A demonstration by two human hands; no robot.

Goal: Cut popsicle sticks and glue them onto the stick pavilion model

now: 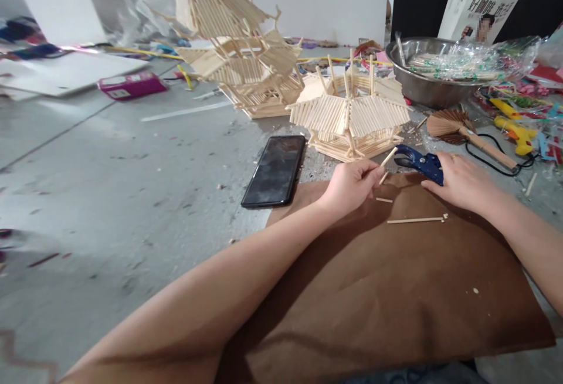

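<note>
Near the middle, my left hand pinches a short pale wooden stick that points up and to the right. The stick's tip is close to the open jaws of blue cutters. My right hand is wrapped round the handles of those cutters. A second short piece shows just below the held stick, by my left fingers; whether they hold it is unclear. On the brown sheet below lie a small cut piece and a longer stick with tiny offcuts at its right end.
A black phone lies left of my left hand. Behind stand a low stick structure with raised posts and a taller roofed one. At the right are a metal bowl, a brown fan-shaped object and a yellow glue gun.
</note>
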